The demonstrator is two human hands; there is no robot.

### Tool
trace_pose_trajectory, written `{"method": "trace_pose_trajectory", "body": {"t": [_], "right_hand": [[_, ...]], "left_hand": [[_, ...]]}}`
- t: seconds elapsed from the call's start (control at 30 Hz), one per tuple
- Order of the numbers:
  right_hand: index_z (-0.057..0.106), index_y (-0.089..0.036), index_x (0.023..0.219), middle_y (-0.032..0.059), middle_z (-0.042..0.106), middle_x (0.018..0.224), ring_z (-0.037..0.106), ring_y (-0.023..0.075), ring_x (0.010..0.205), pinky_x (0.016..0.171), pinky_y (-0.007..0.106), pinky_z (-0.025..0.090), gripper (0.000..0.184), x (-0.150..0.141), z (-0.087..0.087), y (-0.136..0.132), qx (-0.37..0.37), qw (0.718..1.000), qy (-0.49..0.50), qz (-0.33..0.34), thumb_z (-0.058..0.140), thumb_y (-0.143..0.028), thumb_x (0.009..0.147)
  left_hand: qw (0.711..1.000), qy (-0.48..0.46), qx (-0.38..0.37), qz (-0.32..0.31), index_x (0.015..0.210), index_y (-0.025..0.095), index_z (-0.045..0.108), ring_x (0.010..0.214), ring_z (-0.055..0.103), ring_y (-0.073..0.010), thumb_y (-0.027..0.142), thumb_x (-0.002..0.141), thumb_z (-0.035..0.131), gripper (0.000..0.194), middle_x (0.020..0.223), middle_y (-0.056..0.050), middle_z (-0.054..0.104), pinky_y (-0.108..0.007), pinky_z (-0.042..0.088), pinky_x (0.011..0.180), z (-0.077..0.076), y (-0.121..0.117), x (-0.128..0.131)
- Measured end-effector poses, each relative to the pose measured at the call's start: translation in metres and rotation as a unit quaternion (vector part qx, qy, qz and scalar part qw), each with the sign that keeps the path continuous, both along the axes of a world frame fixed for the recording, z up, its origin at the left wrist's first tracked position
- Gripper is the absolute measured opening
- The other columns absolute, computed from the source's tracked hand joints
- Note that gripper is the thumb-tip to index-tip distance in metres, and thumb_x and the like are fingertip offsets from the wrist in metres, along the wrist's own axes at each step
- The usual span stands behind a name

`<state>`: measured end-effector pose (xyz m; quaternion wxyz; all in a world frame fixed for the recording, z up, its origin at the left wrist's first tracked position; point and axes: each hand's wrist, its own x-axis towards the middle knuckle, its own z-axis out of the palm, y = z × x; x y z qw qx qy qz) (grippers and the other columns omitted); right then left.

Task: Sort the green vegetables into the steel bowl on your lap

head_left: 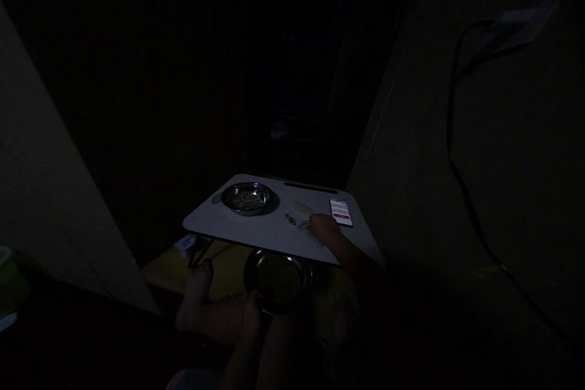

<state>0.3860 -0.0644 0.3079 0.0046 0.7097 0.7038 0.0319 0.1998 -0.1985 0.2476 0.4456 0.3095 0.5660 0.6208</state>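
Observation:
The scene is very dark. On the white folding table (256,236), my right hand (323,228) is closed, with a small pale edge showing by its fingertips; I cannot make out what it is. Just left of it lie a small heap of green pieces (290,219) and a pale patch (303,209). My left hand (250,311) grips the near left rim of a metal bowl (299,301), which sits low at the table's near edge with green contents. Its fingers are partly lost in shadow. A second metal bowl (247,212) with pale pieces stands on the table's left side.
A lit phone (340,212) lies at the table's right. My bare foot (197,286) and legs are below the table, by a yellowish mat (223,268). A black cable (450,122) hangs along the right wall. A pale wall edge (59,164) rises at left.

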Motion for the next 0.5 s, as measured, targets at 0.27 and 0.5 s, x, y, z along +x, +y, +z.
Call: {"method": "trace_pose_trajectory", "body": {"t": [0.27,0.5], "right_hand": [[0.060,-0.013,0.094,0.0135,0.060,0.098,0.054,0.0205,0.091,0.071,0.026,0.039,0.037,-0.006,0.000,0.000,-0.007,1.000,0.013,0.004,0.042,-0.039,0.076],[0.061,-0.012,0.093,0.0147,0.060,0.098,0.056,0.0211,0.088,0.069,0.026,0.040,0.034,-0.011,0.002,-0.002,-0.001,1.000,0.016,-0.007,0.043,-0.035,0.076]], "left_hand": [[0.957,0.167,0.105,0.214,0.089,0.020,0.052,0.106,0.040,-0.0336,0.015,0.047,0.058,0.043,0.103,-0.011,0.051,-0.038,0.042,0.069,-0.050,0.019,-0.033],[0.974,0.223,0.014,0.040,0.056,0.016,0.047,0.098,0.043,-0.0365,0.007,0.050,0.050,0.011,0.064,-0.011,0.048,-0.044,0.034,0.077,-0.118,0.119,-0.147]]}}
